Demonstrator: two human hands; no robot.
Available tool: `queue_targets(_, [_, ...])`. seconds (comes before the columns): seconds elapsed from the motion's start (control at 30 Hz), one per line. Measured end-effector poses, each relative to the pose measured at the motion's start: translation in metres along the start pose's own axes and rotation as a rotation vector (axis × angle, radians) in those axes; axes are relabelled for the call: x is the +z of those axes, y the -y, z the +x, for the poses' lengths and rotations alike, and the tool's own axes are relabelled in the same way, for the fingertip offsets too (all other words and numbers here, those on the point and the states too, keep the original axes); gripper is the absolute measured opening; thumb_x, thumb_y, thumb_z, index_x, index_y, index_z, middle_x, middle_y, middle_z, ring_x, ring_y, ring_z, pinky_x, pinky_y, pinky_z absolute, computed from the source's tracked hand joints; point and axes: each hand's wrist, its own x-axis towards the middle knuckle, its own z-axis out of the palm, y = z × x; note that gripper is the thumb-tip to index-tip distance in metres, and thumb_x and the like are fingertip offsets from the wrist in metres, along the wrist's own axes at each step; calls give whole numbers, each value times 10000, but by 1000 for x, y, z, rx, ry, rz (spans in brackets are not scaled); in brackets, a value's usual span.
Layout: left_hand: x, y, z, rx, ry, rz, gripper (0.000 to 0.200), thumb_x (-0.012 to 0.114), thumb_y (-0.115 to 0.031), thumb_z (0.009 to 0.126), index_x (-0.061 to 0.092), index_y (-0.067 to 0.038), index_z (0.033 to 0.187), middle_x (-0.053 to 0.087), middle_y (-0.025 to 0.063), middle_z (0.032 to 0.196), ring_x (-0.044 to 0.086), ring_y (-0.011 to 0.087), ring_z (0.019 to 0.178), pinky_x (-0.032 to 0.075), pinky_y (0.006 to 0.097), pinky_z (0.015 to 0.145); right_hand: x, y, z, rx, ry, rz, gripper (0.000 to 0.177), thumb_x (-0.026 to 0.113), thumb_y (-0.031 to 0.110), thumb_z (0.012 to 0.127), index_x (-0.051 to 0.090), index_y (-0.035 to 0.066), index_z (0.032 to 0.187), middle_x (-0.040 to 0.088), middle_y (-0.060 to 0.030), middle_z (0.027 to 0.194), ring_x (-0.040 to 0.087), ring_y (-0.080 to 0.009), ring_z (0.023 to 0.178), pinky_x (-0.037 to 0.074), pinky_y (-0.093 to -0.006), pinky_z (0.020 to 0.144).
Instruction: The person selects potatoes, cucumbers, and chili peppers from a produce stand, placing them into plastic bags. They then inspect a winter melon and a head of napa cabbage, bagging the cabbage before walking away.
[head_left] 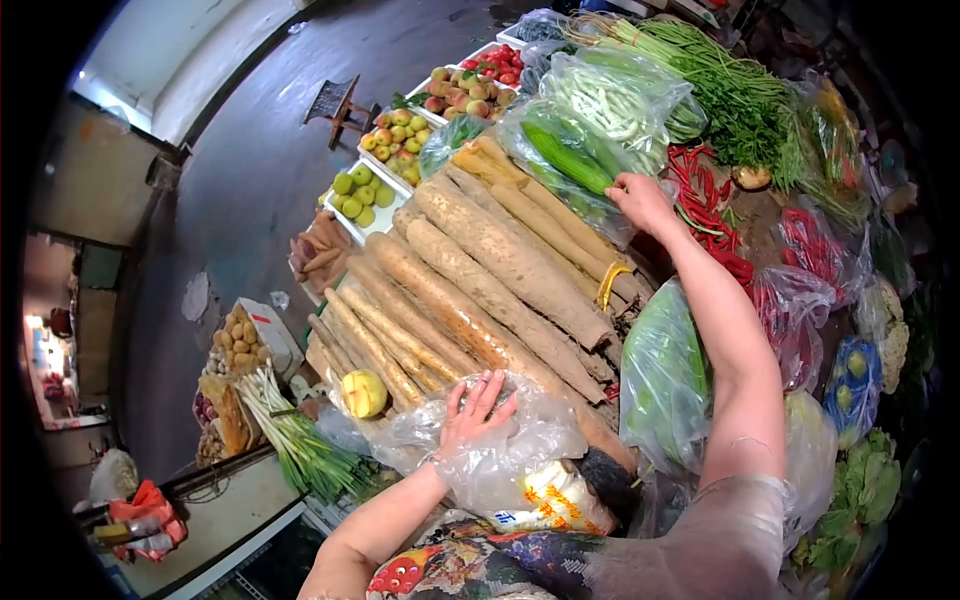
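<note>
My left hand [478, 418] rests with its fingers spread on a crumpled clear plastic bag [545, 425], at the near end of the long brown roots [450, 302]. My right hand [640, 200] reaches to the far side, its fingers closed around the near end of a long green gourd [565, 158]. The gourd lies in a clear plastic bag beside the roots. Left of my left hand sits a cut yellow-green fruit [363, 393]. Under my right forearm is a bagged green vegetable [663, 365].
Trays of green fruit [361, 196], apples [397, 138] and peaches [465, 95] line the far left edge. Red chilies [703, 195], leafy greens [740, 110] and bagged vegetables lie on the right. Spring onions [300, 440] lie at the lower left. A stool [343, 110] stands on the floor.
</note>
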Motion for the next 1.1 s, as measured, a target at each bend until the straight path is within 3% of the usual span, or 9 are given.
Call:
queue_targets(0.1, [-2,0,-2,-6,-2,-41,468,611,-315,837,565,-186,1284,351,115,1533,366,249,1392,178,462,1141,20,-21,11,61,55,158,360,569,350,916,668,22,1025,672,-215,1018,626,-376,1004,474,-469,856])
queue_targets(0.2, [-2,2,-1,-9,15,-73,490,612,-318,838,547,-191,1307,330,112,1545,352,249,1400,166,464,1146,25,-18,8,132,-99,183,387,539,354,928,664,-1,1019,668,-225,1048,620,-384,1022,469,-469,872])
queue_targets(0.3, [3,2,-2,-4,-13,-63,504,610,-323,841,535,-197,1323,311,110,1554,336,246,1410,155,468,1150,9,3,-2,157,-14,36,423,531,362,931,607,14,1161,658,-254,1068,613,-387,1046,465,-471,890])
queue_targets(0.4, [4,3,-2,4,-7,-81,509,605,-327,845,527,-203,1332,301,109,1560,319,243,1419,149,471,1151,3,18,-14,144,-91,-69,460,569,339,917,516,41,1264,631,-257,1110,609,-408,1041,466,-491,888])
queue_targets(0.5, [5,4,-3,2,14,-66,520,603,-324,847,512,-209,1346,293,108,1563,312,243,1422,159,470,1148,10,20,-14,-29,-203,-198,495,632,271,883,449,79,1300,594,-218,1091,600,-414,1006,468,-515,867])
queue_targets(0.57, [4,4,-2,6,-11,-68,529,605,-317,844,503,-212,1352,295,106,1563,313,243,1421,174,472,1142,15,32,-13,-279,-359,-280,365,677,183,833,540,79,1154,543,-162,1037,577,-375,984,456,-492,849])
queue_targets(0.67, [3,5,-3,0,21,-74,518,615,-309,832,523,-203,1330,315,105,1553,330,246,1412,189,474,1135,19,39,3,-546,-416,-387,256,675,140,808,590,80,1042,535,-145,989,548,-328,990,434,-445,853])
queue_targets(0.7, [2,3,-4,-6,28,-73,518,615,-309,832,523,-203,1330,315,105,1553,330,246,1412,189,474,1135,23,45,7,-537,-368,-311,188,670,119,780,618,73,954,539,-147,995,543,-316,990,419,-419,859])
queue_targets(1.1, [9,4,-2,-14,-1,-65,548,618,-326,840,495,-229,1365,302,98,1559,311,244,1421,177,482,1142,92,92,91,-420,-576,-395,134,549,101,821,656,88,900,576,-130,939,565,-290,936,424,-422,800])
